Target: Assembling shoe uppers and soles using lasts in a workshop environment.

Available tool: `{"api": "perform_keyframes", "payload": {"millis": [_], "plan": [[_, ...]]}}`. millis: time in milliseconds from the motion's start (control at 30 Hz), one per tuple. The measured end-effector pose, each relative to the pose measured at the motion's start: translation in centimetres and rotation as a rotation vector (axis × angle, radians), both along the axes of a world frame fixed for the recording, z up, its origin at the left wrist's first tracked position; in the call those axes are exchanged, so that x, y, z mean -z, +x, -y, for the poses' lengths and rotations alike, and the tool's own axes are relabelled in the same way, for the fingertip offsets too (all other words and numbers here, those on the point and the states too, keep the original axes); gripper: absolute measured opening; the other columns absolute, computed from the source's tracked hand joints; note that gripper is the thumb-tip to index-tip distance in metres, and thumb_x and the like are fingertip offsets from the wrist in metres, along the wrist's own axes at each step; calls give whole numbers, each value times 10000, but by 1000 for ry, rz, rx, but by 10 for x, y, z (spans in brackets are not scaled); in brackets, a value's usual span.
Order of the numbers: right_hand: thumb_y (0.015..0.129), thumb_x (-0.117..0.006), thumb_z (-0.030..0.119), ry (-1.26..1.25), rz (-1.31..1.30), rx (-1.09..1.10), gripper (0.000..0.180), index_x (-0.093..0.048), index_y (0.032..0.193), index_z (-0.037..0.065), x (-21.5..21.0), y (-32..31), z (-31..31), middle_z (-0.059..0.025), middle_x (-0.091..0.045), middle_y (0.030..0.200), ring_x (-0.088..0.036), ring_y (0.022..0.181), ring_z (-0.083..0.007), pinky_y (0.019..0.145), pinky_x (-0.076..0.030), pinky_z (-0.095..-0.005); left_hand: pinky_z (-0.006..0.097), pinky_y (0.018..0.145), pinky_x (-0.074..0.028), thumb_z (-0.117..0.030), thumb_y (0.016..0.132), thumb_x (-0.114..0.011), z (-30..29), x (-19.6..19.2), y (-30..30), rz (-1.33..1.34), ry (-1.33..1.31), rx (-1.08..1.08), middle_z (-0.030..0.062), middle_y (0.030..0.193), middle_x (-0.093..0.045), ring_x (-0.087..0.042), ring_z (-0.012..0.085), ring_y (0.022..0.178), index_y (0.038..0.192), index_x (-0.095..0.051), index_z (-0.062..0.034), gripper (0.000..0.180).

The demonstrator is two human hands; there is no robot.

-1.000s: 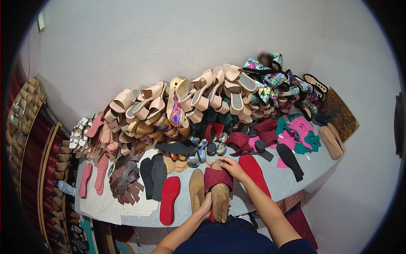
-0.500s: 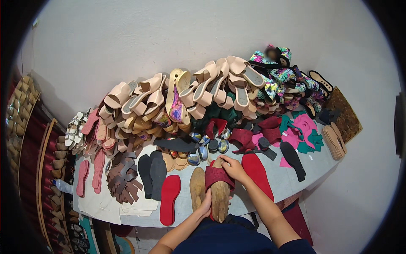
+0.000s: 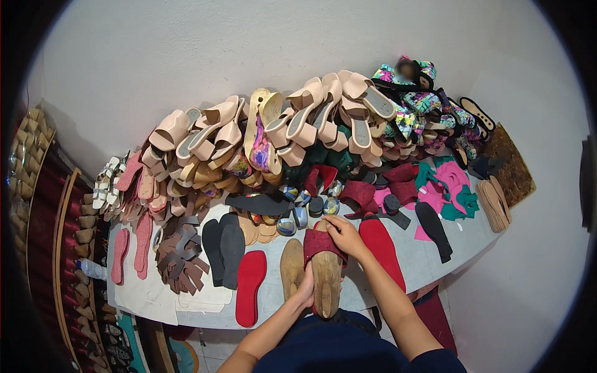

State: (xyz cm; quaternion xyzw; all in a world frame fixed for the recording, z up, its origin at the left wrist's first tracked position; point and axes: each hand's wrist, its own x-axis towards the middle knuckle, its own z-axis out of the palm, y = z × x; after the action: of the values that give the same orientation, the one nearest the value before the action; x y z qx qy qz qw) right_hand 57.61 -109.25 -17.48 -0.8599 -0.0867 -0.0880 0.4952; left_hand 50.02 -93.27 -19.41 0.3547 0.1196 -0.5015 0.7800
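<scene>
Extending lengthwise over the near edge of the bench (image 3: 469,239), the last (image 3: 327,283) lies between both grips: the left grip along its left side, the right grip at its far end. The strap (image 3: 322,245) spans the last's upper face, just beside the right grip.

Left hand (image 3: 305,287): closed around the last from the left, palm against its side; the fingers beneath are largely hidden. Right hand (image 3: 344,236): wrist bent inward, thumb and fingers pinched on the far end. Whether this pinch also catches the strap cannot be told.

Materials, in descending size: bench, flat and pale grey; red soles (image 3: 251,289), smooth, flat, foot-shaped; last, mottled brown wood, rounded at the near end; strap, dark red, textured, a broad band.
</scene>
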Motion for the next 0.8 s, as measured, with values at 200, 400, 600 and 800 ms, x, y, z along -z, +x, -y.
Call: {"api": "perform_keyframes", "payload": {"millis": [200, 400, 600, 800], "plan": [[892, -392, 241, 213, -56, 244, 345, -467, 1129, 1, 5, -24, -9, -196, -544, 1035, -494, 1027, -300, 878, -368, -338, 397, 703, -476, -696, 779, -101, 5, -10, 3, 31, -40, -28, 163, 904, -574, -576, 283, 793, 1170, -432, -57, 819], [920, -341, 249, 295, -185, 282, 339, -473, 1090, -14, -1, -34, -2, -185, -549, 1013, -514, 989, -265, 870, -367, -318, 408, 701, -463, -729, 753, -141, 2, -10, -3, -33, -95, -31, 147, 877, -560, -562, 281, 779, 1141, -444, -56, 834], [935, -309, 277, 453, -213, 240, 378, -494, 1088, -15, 27, -38, -1, -149, -557, 1012, -519, 959, -208, 872, -361, -294, 401, 703, -464, -713, 762, -141, 6, -10, -11, -9, -83, -33, 148, 881, -560, -562, 276, 777, 1124, -455, -44, 823], [938, -301, 312, 857, -397, 187, 408, -462, 1159, 10, 4, -50, -15, -104, -532, 1090, -500, 983, -159, 882, -365, -284, 397, 714, -469, -697, 770, -125, 5, -17, -13, 28, -58, -30, 158, 888, -562, -564, 271, 792, 1137, -450, -41, 819]]}}
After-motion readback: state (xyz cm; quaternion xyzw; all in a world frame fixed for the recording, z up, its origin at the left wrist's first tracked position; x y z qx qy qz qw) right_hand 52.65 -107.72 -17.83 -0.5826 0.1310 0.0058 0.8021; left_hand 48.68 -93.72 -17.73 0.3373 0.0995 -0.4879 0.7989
